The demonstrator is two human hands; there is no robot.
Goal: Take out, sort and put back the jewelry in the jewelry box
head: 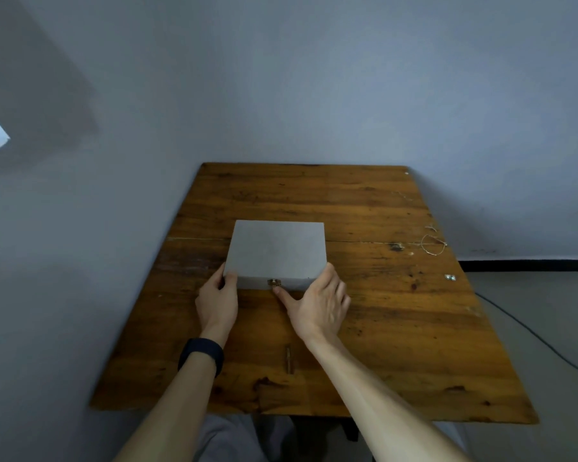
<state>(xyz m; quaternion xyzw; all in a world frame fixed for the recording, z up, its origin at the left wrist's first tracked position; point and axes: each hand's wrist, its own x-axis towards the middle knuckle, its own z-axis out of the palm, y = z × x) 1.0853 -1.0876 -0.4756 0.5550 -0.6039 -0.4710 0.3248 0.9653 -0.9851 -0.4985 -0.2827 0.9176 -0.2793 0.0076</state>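
Observation:
A pale grey jewelry box point(276, 250) lies with its lid down in the middle of the wooden table point(397, 328); a small brass clasp point(274, 282) sits on its front face. My left hand point(218, 300) grips the box's front left corner. My right hand point(317, 305) rests on the front right corner, its thumb just under the clasp. Thin jewelry lies loose at the table's right side: a wire bangle or chain point(433, 244), a small pair of earrings point(450, 277) and a fine chain point(401, 195) farther back.
A dark band circles my left wrist point(202, 355). The table stands against a grey wall point(281, 78) at its back and left. A black cable point(531, 331) runs over the floor to the right. A small metal fitting point(288, 359) sits in the tabletop near me.

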